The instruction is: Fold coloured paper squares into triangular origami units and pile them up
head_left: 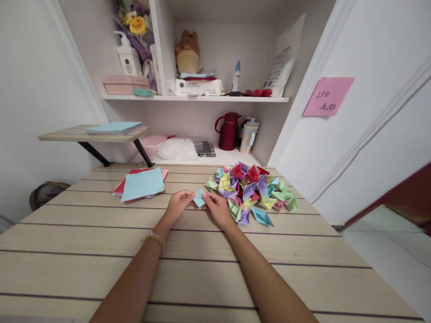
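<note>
A small folded piece of light blue paper (199,198) is held between my two hands, just above the slatted wooden table (215,278). My left hand (179,206) pinches its left side between thumb and fingers. On its right side, my right hand (218,207) has a similar pinch, with the fingertips over the edge. Right beside that hand lies a heap of folded paper boats (249,190) in purple, red, yellow, green and blue. To the left rests a loose stack of coloured paper sheets (143,185), a light blue one on top.
A small raised shelf (67,133) at the left bears more blue paper (114,127). Behind the table stand a dark red jug (229,132), a pale tumbler (249,135) and a white plastic bag (178,149). An upper shelf (202,98) holds bottles, a plush toy and boxes.
</note>
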The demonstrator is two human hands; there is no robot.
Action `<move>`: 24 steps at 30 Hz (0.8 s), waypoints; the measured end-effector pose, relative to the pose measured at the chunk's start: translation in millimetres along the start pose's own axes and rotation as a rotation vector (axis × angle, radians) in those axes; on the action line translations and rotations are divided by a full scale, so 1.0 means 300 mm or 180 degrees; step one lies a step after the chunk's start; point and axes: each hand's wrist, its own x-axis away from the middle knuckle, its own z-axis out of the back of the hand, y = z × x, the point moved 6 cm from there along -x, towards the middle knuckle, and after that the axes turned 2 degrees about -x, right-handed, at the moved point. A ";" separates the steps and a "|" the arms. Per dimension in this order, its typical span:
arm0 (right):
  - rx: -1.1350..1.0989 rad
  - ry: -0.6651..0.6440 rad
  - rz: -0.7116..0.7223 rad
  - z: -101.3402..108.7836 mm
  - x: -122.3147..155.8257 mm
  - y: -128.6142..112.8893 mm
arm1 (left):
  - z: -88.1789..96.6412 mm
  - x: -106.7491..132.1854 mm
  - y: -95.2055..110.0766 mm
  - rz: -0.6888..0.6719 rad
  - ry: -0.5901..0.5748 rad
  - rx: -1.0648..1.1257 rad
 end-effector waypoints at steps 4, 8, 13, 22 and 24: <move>-0.0189 0.0245 0.0003 0.009 0.000 0.011 | -0.013 0.005 0.004 0.0023 -0.0180 -0.0078; -0.0473 0.0435 -0.0030 0.014 0.003 0.014 | -0.019 0.009 0.005 0.0078 -0.0315 -0.0140; -0.0096 0.0615 0.0013 0.039 -0.002 0.014 | -0.027 0.016 0.005 0.0071 -0.0464 -0.0322; -0.0095 -0.0022 0.0154 -0.007 0.007 -0.004 | -0.006 -0.001 -0.010 0.0114 -0.0184 -0.0236; -0.0329 -0.0037 0.0175 -0.013 0.007 -0.008 | 0.005 -0.005 -0.015 0.0202 -0.0066 -0.0021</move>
